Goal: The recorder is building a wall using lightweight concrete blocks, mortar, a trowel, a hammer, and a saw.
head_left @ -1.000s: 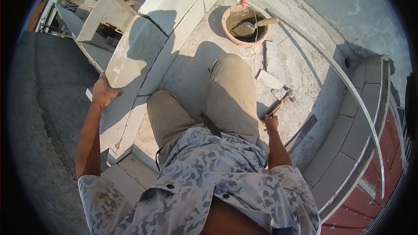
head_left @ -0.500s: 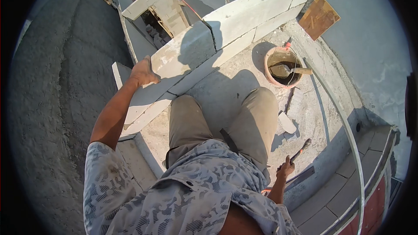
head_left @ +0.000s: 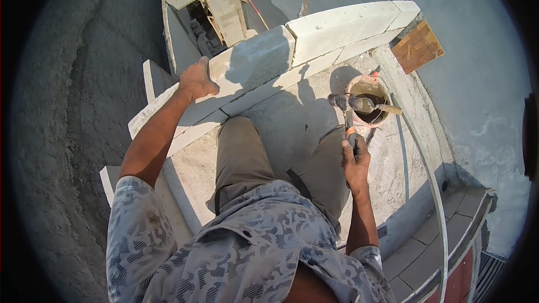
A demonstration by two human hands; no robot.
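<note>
My left hand [head_left: 197,80] grips the top edge of a white building block [head_left: 247,63] in a low, curved block wall. Its thumb lies on the near face, and the other fingers reach over the top, partly hidden. In my right hand [head_left: 356,164] is a mallet [head_left: 349,123] with a thick double-ended head and an orange and black handle. The fingers wrap round the handle, and the mallet is raised in front of my right knee. From my view, its head overlaps the edge of a mortar bucket [head_left: 355,86], apart from the wall.
A trowel [head_left: 387,109] with a wooden handle rests across the bucket. A brown board [head_left: 418,46] lies beyond the wall's right end. Along the right side runs a curved metal strip [head_left: 431,177]. The ground drops away at the left, beside another block structure [head_left: 222,8].
My right hand has swung the mallet up and forward from low on the right. My left hand has shifted slightly right and farther along the block's top. The view has also shifted a little.
</note>
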